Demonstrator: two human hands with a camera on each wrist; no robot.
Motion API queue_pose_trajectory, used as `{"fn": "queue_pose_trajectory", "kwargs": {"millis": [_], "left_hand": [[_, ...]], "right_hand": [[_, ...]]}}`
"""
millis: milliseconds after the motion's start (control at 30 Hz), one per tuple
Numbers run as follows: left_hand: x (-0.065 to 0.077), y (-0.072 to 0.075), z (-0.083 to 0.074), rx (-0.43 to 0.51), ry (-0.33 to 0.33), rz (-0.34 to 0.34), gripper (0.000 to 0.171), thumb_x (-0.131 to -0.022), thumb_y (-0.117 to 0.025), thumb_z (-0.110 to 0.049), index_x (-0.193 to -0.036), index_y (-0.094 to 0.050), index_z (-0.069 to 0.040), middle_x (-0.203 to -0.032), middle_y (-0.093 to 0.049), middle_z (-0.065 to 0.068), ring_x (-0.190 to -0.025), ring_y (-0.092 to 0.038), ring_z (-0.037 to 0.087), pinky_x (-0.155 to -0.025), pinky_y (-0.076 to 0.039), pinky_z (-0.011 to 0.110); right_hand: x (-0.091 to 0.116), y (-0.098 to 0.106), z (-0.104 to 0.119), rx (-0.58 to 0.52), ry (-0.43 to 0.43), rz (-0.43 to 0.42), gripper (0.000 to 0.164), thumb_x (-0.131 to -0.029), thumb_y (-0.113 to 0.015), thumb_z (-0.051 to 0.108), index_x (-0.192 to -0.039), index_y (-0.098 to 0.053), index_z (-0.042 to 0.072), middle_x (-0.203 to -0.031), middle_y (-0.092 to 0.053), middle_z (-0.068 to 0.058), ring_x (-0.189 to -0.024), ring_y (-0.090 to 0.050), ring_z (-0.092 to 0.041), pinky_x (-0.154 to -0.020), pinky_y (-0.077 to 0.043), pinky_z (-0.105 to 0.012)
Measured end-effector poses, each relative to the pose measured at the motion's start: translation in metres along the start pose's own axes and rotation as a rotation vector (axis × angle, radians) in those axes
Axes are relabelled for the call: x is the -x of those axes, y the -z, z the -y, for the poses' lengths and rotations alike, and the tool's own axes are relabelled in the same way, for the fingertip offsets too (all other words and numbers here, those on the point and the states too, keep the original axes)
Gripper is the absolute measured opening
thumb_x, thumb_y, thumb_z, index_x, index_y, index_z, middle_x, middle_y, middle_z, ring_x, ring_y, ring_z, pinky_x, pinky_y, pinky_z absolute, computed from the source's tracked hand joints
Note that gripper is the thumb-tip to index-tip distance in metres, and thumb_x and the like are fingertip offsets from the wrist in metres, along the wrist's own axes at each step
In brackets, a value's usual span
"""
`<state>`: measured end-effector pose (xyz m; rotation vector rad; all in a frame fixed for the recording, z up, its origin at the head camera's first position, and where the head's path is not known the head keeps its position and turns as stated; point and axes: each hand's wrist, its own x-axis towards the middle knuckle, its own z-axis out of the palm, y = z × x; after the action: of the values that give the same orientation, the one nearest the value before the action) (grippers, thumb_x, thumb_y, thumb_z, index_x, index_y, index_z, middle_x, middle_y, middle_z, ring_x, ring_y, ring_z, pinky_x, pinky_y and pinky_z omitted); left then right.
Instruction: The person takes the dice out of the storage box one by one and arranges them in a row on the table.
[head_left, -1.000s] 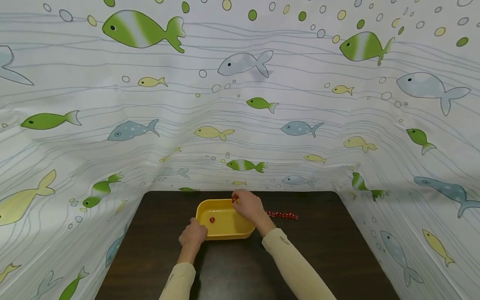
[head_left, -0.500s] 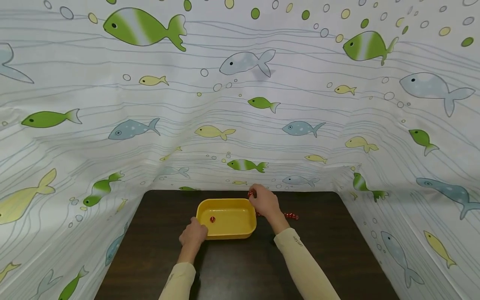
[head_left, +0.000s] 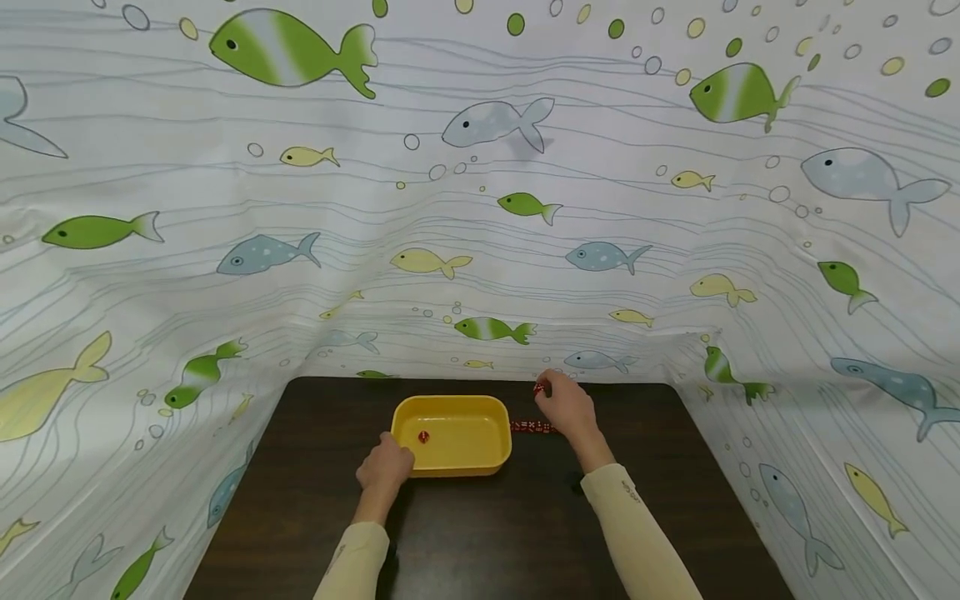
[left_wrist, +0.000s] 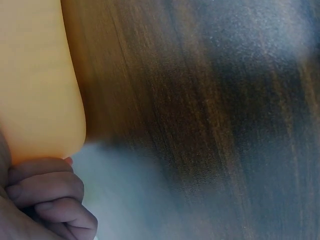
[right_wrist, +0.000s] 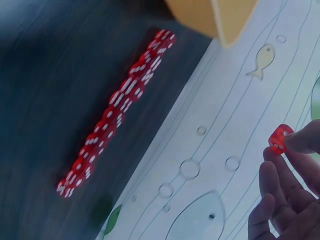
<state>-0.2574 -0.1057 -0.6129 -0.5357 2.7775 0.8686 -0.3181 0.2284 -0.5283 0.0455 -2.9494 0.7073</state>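
Note:
My left hand (head_left: 386, 467) grips the near left corner of a yellow plastic tray (head_left: 491, 472); in the left wrist view its fingers (left_wrist: 47, 182) curl at the tray's wall (left_wrist: 42, 85). Inside the tray lies one red die (head_left: 423, 437). My right hand (head_left: 567, 408) is raised right of the tray and pinches a red die (right_wrist: 280, 139) with white pips between thumb and fingertips. Below it on the table runs a straight row of red dice (right_wrist: 115, 115), partly hidden by the hand in the head view. The row starts close to the tray's right side.
The dark wooden table (head_left: 480, 542) is bordered at the back and sides by a white cloth (head_left: 360, 192) printed with fish. Its lower edge meets the table just behind the tray and the dice row.
My right hand has moved right with the die, from over the tray to above the dice row, uncovering the row's left end. The left hand stays on the tray.

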Motion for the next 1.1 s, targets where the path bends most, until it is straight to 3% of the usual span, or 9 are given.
{"fn": "queue_pose_trajectory", "kwargs": {"millis": [133, 367, 567, 867, 1100], "left_hand": [[0.000, -0.002, 0.002, -0.004, 0.009, 0.000, 0.043, -0.092, -0.051, -0.024, -0.123, -0.045, 0.005, -0.074, -0.052, 0.013, -0.061, -0.052, 0.029, -0.058, -0.039, 0.041], [-0.004, -0.002, 0.001, -0.024, 0.010, 0.014, 0.041, -0.093, -0.051, -0.026, -0.120, -0.046, 0.004, -0.075, -0.053, 0.013, -0.062, -0.053, 0.029, -0.059, -0.039, 0.042], [-0.005, 0.001, -0.003, -0.043, 0.012, 0.017, 0.038, -0.093, -0.052, -0.025, -0.117, -0.047, 0.004, -0.075, -0.053, 0.014, -0.063, -0.053, 0.030, -0.062, -0.040, 0.044], [-0.008, 0.003, -0.004, -0.077, 0.027, 0.015, 0.038, -0.094, -0.051, -0.026, -0.115, -0.046, 0.004, -0.076, -0.053, 0.014, -0.064, -0.054, 0.030, -0.063, -0.041, 0.044], [-0.010, 0.000, -0.006, -0.085, 0.025, 0.012, 0.038, -0.094, -0.050, -0.027, -0.115, -0.046, 0.004, -0.077, -0.054, 0.014, -0.065, -0.055, 0.031, -0.064, -0.042, 0.046]], "right_hand": [[0.002, 0.007, -0.017, -0.004, -0.007, 0.017, 0.028, -0.093, -0.062, 0.025, -0.120, -0.067, 0.018, -0.113, -0.069, -0.002, -0.069, -0.058, -0.017, -0.053, -0.046, -0.034], [0.006, 0.020, -0.043, 0.000, -0.039, 0.035, 0.033, -0.095, -0.060, 0.027, -0.125, -0.064, 0.017, -0.121, -0.067, -0.004, -0.085, -0.063, -0.021, -0.069, -0.050, -0.047], [0.011, 0.027, -0.068, 0.008, -0.098, 0.062, 0.035, -0.097, -0.057, 0.027, -0.130, -0.061, 0.016, -0.127, -0.065, -0.007, -0.078, -0.061, -0.021, -0.062, -0.046, -0.043], [0.020, 0.017, -0.108, 0.021, -0.154, 0.095, 0.032, -0.098, -0.056, 0.024, -0.128, -0.061, 0.013, -0.127, -0.063, -0.012, -0.081, -0.063, -0.023, -0.057, -0.046, -0.039], [0.027, 0.010, -0.138, 0.006, -0.197, 0.144, 0.032, -0.097, -0.055, 0.020, -0.127, -0.061, 0.008, -0.126, -0.063, -0.016, -0.095, -0.065, -0.032, -0.071, -0.051, -0.049]]}}
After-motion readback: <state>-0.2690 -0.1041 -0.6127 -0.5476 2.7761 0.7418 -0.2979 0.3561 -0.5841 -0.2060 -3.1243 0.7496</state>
